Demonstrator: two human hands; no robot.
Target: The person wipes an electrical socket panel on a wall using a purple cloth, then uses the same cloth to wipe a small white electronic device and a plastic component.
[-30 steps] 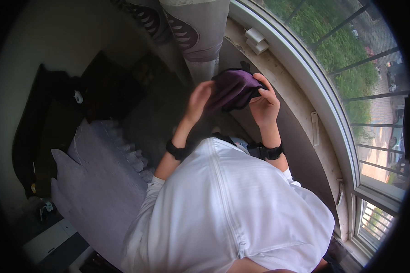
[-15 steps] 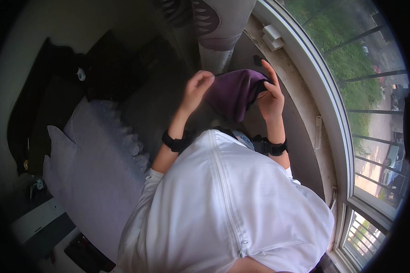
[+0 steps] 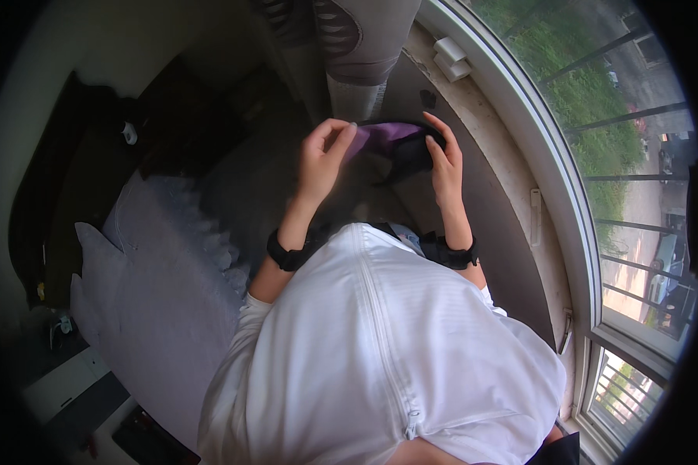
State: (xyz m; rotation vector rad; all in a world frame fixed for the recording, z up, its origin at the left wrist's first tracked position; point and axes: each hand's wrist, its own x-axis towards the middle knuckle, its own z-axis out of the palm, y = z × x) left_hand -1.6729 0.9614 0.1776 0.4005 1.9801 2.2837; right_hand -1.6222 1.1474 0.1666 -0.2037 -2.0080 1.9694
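Observation:
A soft purple cloth piece (image 3: 386,136) with a black edge and dark underside is stretched between my hands, in front of the curtain; its exact kind is unclear. My left hand (image 3: 319,159) pinches its left end between thumb and fingers. At the other end, my right hand (image 3: 447,164) grips the black edge between thumb and fingers, the index finger extended upward. Black bands circle both wrists.
To the right runs a window sill (image 3: 513,167) beside a barred window. A patterned grey curtain (image 3: 357,54) hangs ahead. At the left lies a bed with a grey cover (image 3: 159,302), and a white-and-dark cabinet (image 3: 68,385) stands at lower left.
The cloth has been turned and raised, so its hanging purple face gives way to a narrow band and the dark side. My left hand now pinches its end; both hands shifted slightly left.

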